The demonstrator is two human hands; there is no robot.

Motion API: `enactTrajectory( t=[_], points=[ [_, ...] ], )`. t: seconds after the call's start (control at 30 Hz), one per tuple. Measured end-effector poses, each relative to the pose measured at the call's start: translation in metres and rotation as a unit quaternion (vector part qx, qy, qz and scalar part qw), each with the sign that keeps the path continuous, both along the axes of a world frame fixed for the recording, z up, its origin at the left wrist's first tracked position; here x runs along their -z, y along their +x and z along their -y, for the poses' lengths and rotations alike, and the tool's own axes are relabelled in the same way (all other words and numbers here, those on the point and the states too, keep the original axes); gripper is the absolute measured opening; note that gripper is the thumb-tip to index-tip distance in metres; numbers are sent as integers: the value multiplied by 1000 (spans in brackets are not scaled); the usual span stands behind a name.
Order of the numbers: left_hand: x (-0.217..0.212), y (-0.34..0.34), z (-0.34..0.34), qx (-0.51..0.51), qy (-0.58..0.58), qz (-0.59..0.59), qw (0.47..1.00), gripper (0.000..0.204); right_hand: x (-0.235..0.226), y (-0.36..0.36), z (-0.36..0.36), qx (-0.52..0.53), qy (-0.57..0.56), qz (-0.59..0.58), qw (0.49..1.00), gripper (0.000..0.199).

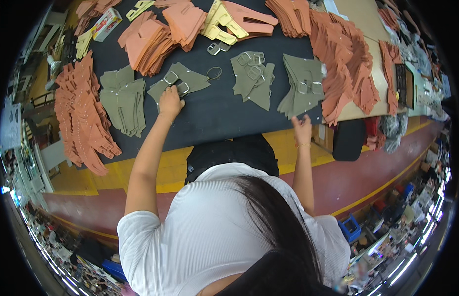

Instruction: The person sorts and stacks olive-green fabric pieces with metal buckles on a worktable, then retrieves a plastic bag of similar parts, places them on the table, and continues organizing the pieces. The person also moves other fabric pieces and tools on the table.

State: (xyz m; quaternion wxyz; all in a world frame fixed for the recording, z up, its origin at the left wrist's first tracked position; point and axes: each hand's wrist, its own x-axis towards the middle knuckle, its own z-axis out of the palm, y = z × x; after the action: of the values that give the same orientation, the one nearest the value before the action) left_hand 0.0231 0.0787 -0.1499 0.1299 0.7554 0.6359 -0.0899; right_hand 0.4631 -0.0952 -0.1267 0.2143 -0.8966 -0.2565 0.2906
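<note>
My left hand (171, 102) is closed at the lower edge of a green cut piece with buckles (192, 79), its fingertips pinched beside a dark buckle. My right hand (302, 130) is by the table's near edge, just below a stack of green pieces with buckles (298, 74); its fingers are apart and nothing shows in them. Between the hands lies another group of green pieces with metal buckles (256, 74). To the left of my left hand sits a stack of plain green pieces (122, 106).
Orange cut pieces are piled at the left (81, 108), the back (149, 44) and the right (340, 59) of the dark table (204, 121). Yellow pieces (220, 24), a loose loop (214, 73) and a small box (107, 23) lie toward the back. A black chair back (348, 141) stands at the right.
</note>
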Motion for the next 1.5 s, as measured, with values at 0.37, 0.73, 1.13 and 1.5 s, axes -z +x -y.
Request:
enactTrajectory(
  t=[0.37,0.73,1.13,1.5],
  points=[
    [-22,84,-14,33,84,133,987,58,-4,-144,-77,-493,7,-167,854,57],
    [13,156,-46,-231,-262,407,844,64,3,-64,-111,-249,141,-82,955,56],
    [13,228,-46,-215,-247,345,879,79,18,-54,-144,3,32,-357,934,111],
    [16,231,-53,-312,-263,390,826,81,0,-24,-135,-156,82,-251,952,79]
  ],
)
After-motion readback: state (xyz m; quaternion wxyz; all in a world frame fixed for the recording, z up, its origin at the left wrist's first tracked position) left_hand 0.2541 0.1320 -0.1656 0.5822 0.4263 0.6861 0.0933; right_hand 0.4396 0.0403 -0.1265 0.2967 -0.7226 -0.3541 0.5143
